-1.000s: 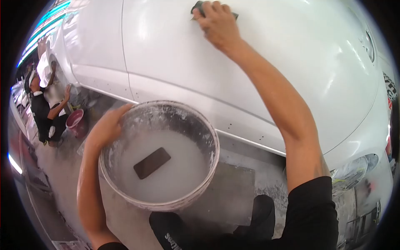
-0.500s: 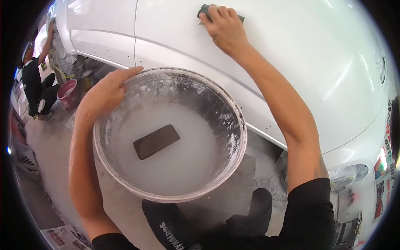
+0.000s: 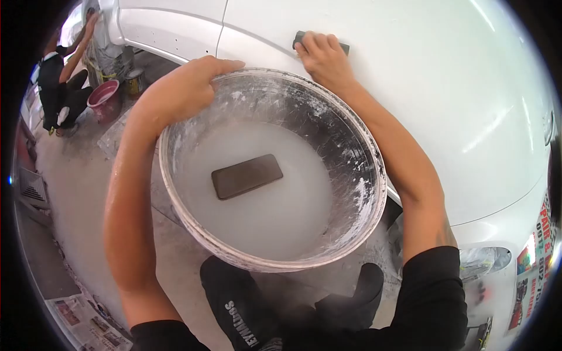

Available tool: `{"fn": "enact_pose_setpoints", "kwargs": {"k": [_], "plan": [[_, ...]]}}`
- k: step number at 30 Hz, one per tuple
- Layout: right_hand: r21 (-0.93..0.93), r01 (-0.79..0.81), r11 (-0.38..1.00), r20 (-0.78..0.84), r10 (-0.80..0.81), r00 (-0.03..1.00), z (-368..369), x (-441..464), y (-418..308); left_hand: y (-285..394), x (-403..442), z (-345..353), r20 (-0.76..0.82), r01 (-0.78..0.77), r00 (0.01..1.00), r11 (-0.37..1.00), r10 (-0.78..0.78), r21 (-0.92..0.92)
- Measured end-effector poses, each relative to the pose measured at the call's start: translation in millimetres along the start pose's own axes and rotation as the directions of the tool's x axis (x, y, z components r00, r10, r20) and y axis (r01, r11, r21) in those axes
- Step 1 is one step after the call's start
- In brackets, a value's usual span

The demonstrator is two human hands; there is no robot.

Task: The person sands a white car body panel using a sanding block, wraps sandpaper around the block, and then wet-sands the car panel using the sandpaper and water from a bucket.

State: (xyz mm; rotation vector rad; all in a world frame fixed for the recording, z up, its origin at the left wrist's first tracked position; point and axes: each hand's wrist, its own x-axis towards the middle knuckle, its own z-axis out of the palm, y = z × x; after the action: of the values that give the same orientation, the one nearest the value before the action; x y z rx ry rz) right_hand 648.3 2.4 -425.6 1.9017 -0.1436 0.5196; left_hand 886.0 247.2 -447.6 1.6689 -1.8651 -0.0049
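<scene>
My left hand (image 3: 184,88) grips the far left rim of a large dark bucket (image 3: 357,140), thumb side inward and index finger stretched along the edge. White residue streaks the bucket's inner wall. Inside is cloudy, whitish water (image 3: 293,205), with a dark brown rectangular block (image 3: 247,176) lying at its surface. Beyond the bucket, my right hand (image 3: 325,58) is closed over a dark sanding block (image 3: 302,41), pressed flat against the white car panel (image 3: 421,99). My palm and fingers hide most of that block.
A co-worker (image 3: 58,88) crouches at the far left beside a reddish bucket (image 3: 105,102) and a can (image 3: 136,82). Newspaper (image 3: 88,322) lies on the floor at lower left. My knees (image 3: 234,292) are below the bucket. Printed signs (image 3: 530,275) stand at right.
My right hand has slid the sanding block down and left across the panel. The bucket, with my left hand still on its rim, appears farther right and up as the view shifted.
</scene>
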Motion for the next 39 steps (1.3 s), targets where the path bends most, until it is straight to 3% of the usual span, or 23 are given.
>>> {"fn": "enact_pose_setpoints", "kwargs": {"k": [6, 9, 11, 14, 15, 16, 18, 20, 23, 25, 28, 31, 33, 35, 38, 39], "plan": [[-0.016, -0.063, 0.998, 0.136, 0.065, 0.989, -66, -178, 32, 8, -6, 2, -0.060, -0.005, 0.998, 1.000, 0.005, 0.000], [-0.040, 0.026, 0.999, 0.120, -0.021, 0.993, -44, -128, 22, 2, -5, 3, -0.095, -0.018, 0.995, 1.000, 0.019, 0.006], [-0.089, 0.143, 0.986, -0.003, -0.144, 0.990, -6, -61, 7, 4, -6, 5, -0.078, -0.006, 0.997, 1.000, 0.007, 0.013], [-0.078, 0.080, 0.994, -0.007, -0.081, 0.997, 12, -11, -13, 13, -7, -1, -0.037, 0.052, 0.998, 0.999, -0.051, 0.016], [-0.060, 0.061, 0.996, -0.018, -0.063, 0.998, 10, -10, -14, 15, -6, -4, -0.018, 0.058, 0.998, 0.998, -0.058, 0.006], [-0.025, 0.052, 0.998, 0.089, -0.050, 0.995, -7, -35, -7, 17, -5, -5, 0.003, 0.060, 0.998, 0.998, -0.060, -0.009], [0.054, 0.031, 0.998, 0.041, -0.033, 0.999, -49, -107, 11, 5, -3, 1, -0.065, -0.039, 0.997, 0.999, 0.041, 0.032], [-0.023, 0.001, 1.000, 0.186, 0.003, 0.982, -82, -162, 23, -3, -7, 6, -0.110, -0.056, 0.992, 0.998, 0.061, 0.040], [-0.018, 0.064, 0.998, 0.189, -0.060, 0.980, -58, -144, 25, 1, -3, 3, -0.107, -0.044, 0.993, 0.997, 0.051, 0.059], [-0.082, 0.148, 0.986, 0.017, -0.147, 0.989, -12, -66, 12, -1, -2, 4, -0.092, -0.071, 0.993, 0.994, 0.079, 0.085], [-0.241, 0.126, 0.962, 0.037, -0.120, 0.992, 36, 23, -22, 4, -4, 2, -0.071, 0.001, 0.998, 1.000, -0.001, -0.007], [-0.063, 0.098, 0.993, -0.002, -0.098, 0.995, 5, -29, -3, 3, -4, 3, -0.081, -0.026, 0.996, 1.000, 0.027, 0.012], [0.055, 0.078, 0.995, 0.078, -0.082, 0.994, -41, -112, 17, -3, -3, 8, -0.095, -0.068, 0.993, 0.998, 0.067, -0.002], [-0.016, 0.014, 1.000, 0.212, -0.010, 0.977, -79, -163, 24, -7, -4, 7, -0.116, -0.058, 0.992, 0.998, 0.057, -0.008], [0.011, 0.056, 0.998, 0.145, -0.057, 0.988, -47, -124, 32, 2, -3, 3, -0.098, -0.021, 0.995, 1.000, 0.023, 0.015], [-0.068, 0.103, 0.992, 0.065, -0.098, 0.993, -25, -72, 35, 4, -4, 2, -0.093, -0.025, 0.995, 0.999, 0.027, 0.026]]}}
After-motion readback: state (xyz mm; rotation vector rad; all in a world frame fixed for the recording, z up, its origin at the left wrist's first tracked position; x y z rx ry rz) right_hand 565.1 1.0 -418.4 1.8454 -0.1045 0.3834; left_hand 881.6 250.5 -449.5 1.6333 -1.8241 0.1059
